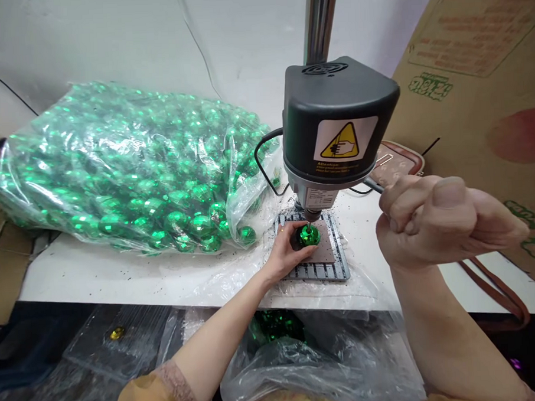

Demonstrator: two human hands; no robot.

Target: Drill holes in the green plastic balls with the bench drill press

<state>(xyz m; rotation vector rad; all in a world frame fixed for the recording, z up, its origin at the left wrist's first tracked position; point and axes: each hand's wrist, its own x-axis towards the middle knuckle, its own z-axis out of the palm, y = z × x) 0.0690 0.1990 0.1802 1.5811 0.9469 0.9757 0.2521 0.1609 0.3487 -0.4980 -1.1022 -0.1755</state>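
My left hand (pixel 285 253) pinches a shiny green mirror ball (pixel 310 235) between thumb and fingers, on a flat brown pad (pixel 325 248) that lies on the slotted metal base (pixel 341 268) of a small drill press (pixel 335 120). Directly over the ball is the chuck (pixel 312 214), its bit down at the ball's top; whether it has entered the ball I cannot tell. Off to the right, my right hand (pixel 436 217) is closed around the drill press lever (pixel 373 185), of which only a short stretch shows.
A clear plastic bag (pixel 128 171) full of green balls fills the table's left side. Another plastic bag (pixel 301 364) with green balls hangs below the front edge. A cardboard box (pixel 476 97) and a brown pouch (pixel 399 159) stand at right. Dark shavings litter the white tabletop (pixel 120 272).
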